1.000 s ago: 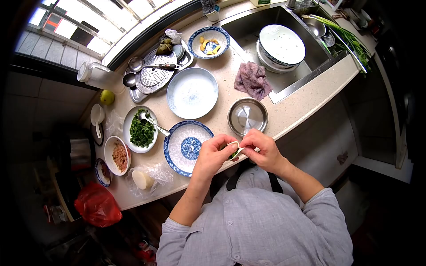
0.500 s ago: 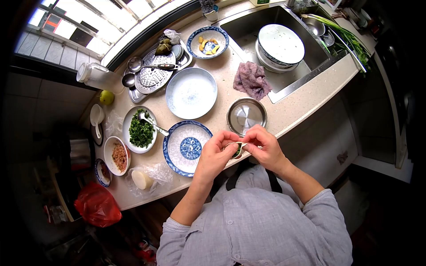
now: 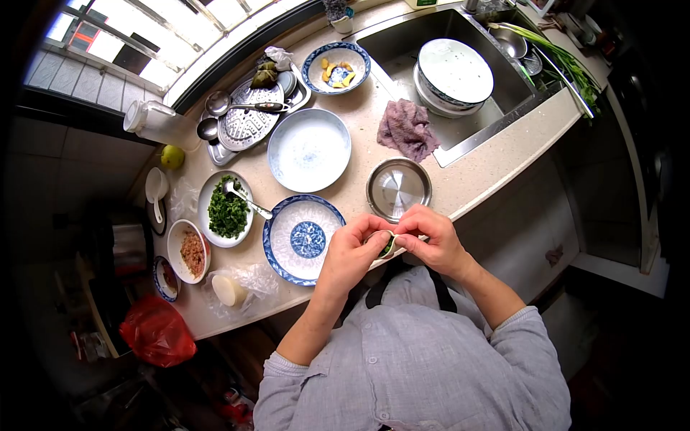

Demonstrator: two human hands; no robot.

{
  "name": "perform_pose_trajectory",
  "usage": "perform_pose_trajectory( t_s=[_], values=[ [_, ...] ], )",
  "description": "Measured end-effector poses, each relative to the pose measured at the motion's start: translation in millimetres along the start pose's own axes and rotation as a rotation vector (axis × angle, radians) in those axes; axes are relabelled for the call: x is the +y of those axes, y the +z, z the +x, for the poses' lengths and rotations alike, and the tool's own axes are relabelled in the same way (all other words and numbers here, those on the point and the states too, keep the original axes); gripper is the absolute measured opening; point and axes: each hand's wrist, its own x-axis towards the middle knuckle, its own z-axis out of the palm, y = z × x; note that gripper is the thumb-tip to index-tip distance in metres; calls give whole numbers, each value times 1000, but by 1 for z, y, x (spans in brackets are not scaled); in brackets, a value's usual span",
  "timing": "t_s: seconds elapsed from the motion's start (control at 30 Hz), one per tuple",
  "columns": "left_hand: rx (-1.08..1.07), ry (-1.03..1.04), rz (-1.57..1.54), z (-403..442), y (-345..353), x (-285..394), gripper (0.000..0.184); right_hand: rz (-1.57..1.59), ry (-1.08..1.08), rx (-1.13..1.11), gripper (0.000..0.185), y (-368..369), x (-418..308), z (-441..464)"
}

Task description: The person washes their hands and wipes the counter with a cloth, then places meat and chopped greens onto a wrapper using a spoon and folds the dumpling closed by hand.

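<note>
A small dough wrapper (image 3: 389,246) with green filling is pinched between my two hands at the counter's front edge. My left hand (image 3: 353,251) holds its left side, with thumb and fingers closed on it. On the right, the fingertips of my right hand (image 3: 430,241) press the wrapper's rim. Just left of my hands lies a blue-rimmed plate (image 3: 307,239), and a round steel dish (image 3: 399,189) sits behind them. Chopped greens (image 3: 228,210) with a spoon fill a white plate farther left. Minced meat (image 3: 192,253) is in a bowl beside it. Round wrappers (image 3: 228,291) rest on plastic film.
A pale plate (image 3: 309,150) stands mid-counter, with a bowl of yellow pieces (image 3: 336,69) behind. A purple cloth (image 3: 407,130) lies by the sink, which holds stacked bowls (image 3: 456,72). A metal tray (image 3: 251,118) with ladles is at the back left. A red bag (image 3: 158,332) hangs front left.
My fingertips have shifted slightly along the wrapper's rim while both hands keep hold of it. The dishes on the counter stay in place.
</note>
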Motion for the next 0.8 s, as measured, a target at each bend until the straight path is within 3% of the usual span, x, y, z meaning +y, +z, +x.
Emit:
perform_pose_trajectory(
  t_s=[0.2, 0.4, 0.7, 0.8],
  values=[
    [-53, -56, -46, 1, 0, 4, 17, -149, -169, 71, 12, 2, 0, 2],
    [57, -119, -423, 0, 1, 11, 24, -155, -165, 208, 11, 6, -4, 1],
    [65, -77, -454, 0, -1, 1, 21, -38, -138, 222, 17, 13, -6, 2],
    [80, -38, -477, -1, 1, 0, 18, -134, -202, 202, 22, 11, -12, 6]
  ],
)
